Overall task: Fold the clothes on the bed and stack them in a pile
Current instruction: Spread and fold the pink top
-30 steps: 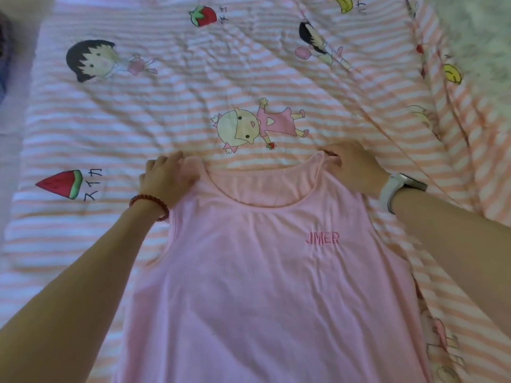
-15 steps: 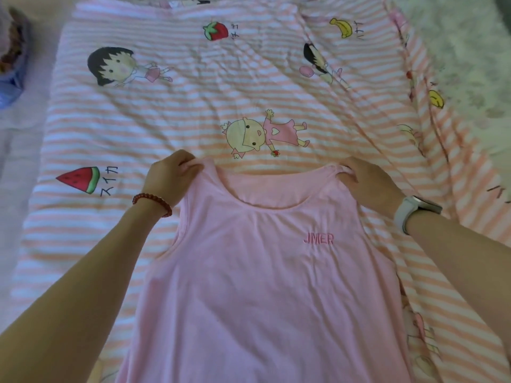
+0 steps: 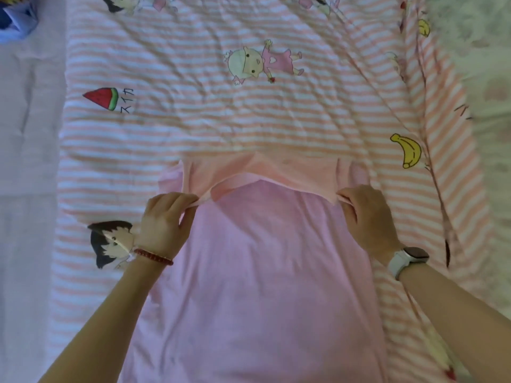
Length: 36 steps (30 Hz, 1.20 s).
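Nearest the camera, two bare forearms reach forward over a pink top (image 3: 262,272) that lies spread flat on the quilt (image 3: 193,128), its lower part running out of the bottom of the view. The left wrist wears a red bead bracelet (image 3: 154,257); the right wrist wears a watch (image 3: 409,259) with a white strap.

The left hand (image 3: 166,219) pinches one shoulder strap of the top between thumb and curled fingers. The right hand (image 3: 367,214) grasps the other strap the same way. Both straps are drawn toward the person, so the upper part of the top is turned down over the body of the garment. This folded band (image 3: 262,172) shows a slightly more peach tone, and the curved neckline edge runs between the two hands. The far edge of the fold lies straight across the quilt.

Beyond the top, the quilt is striped pink and white and printed with cartoons: a dark-haired child's head (image 3: 110,241) just left of the left wrist, a watermelon slice (image 3: 103,98) farther left, a banana (image 3: 409,150) to the right, and a figure in a pink dress (image 3: 262,62) farther off. A blue item (image 3: 16,20) sits at the far left corner, too cropped to identify.
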Available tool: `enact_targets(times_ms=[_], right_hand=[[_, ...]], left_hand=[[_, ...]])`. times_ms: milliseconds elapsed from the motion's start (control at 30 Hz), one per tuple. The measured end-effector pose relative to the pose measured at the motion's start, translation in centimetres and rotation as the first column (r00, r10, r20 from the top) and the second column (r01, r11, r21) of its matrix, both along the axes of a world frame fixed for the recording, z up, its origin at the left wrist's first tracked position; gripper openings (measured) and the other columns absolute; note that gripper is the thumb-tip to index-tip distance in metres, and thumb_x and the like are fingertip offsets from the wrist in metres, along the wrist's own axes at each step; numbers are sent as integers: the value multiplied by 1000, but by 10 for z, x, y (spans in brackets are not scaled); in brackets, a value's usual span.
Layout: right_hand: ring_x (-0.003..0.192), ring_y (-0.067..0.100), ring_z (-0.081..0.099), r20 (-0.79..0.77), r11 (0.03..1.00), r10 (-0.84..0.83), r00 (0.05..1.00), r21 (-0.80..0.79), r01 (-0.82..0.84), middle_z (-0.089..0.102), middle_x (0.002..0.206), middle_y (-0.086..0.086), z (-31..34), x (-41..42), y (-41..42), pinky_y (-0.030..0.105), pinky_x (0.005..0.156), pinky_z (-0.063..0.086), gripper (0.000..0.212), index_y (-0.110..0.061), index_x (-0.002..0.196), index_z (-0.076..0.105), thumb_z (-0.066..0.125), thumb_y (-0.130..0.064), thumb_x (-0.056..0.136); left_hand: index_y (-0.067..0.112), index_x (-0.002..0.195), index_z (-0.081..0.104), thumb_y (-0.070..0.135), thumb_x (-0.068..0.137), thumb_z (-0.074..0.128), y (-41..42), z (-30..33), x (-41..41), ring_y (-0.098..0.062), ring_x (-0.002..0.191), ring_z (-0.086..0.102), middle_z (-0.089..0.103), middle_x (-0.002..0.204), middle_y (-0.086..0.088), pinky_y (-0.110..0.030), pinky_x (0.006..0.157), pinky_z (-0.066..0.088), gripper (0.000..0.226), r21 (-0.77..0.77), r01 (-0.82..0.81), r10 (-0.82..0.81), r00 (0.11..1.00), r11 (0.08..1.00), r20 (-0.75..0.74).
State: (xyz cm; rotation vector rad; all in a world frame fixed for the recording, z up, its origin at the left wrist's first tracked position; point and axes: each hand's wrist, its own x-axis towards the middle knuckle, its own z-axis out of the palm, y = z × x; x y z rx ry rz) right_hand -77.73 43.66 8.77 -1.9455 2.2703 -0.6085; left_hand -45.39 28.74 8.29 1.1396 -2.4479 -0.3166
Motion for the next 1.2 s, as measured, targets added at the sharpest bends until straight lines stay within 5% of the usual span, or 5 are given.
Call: enact_targets(times_ms=[167, 433, 600, 800, 1200], right_hand=[[66, 30, 50, -28, 998, 57, 998, -10, -58, 58, 71, 15, 6, 19, 80, 37, 77, 35, 20, -1, 90, 60, 42, -10, 88], [70, 29, 49, -46, 996, 92, 995, -12, -93, 59, 68, 15, 20, 68, 196, 36, 66, 32, 10, -10, 91, 51, 44, -10, 84], [73, 24, 47, -88, 994, 104, 991, 39, -101, 60, 72, 8, 18, 113, 263, 34, 72, 32, 11, -17, 90, 45, 44, -11, 81], [79, 22, 43, -152, 995, 56, 987, 90, -42, 63, 75, 7, 5, 151, 324, 34, 79, 31, 22, -10, 76, 66, 45, -13, 76], [76, 28, 62, -162, 947, 41, 986, 320, 13, 62, 81, 7, -8, 172, 374, 38, 88, 28, 29, -13, 83, 70, 46, -4, 68]], left_hand=[[0, 80, 70, 10, 85, 50, 62, 7, 37, -30, 70, 63, 68, 76, -11, -36, 71, 42, 22, -47, -11, 10, 1000, 999, -3], [-1, 82, 68, 7, 87, 47, 165, 14, 104, -20, 78, 51, 69, 74, -13, -34, 72, 39, 23, -78, 101, -99, 995, 992, 22], [12, 96, 52, 8, 85, 44, 214, 18, 138, -28, 60, 64, 66, 68, -10, -38, 80, 36, 14, -82, 169, -160, 982, 982, 102], [16, 92, 47, 9, 84, 43, 268, 13, 171, -27, 60, 63, 65, 70, -10, -41, 87, 34, 12, -57, 186, -172, 967, 981, 188], [7, 75, 71, -15, 59, 69, 346, -5, 188, -35, 80, 65, 66, 81, -13, -56, 82, 44, 27, 155, 8, -82, 875, 988, 478]])
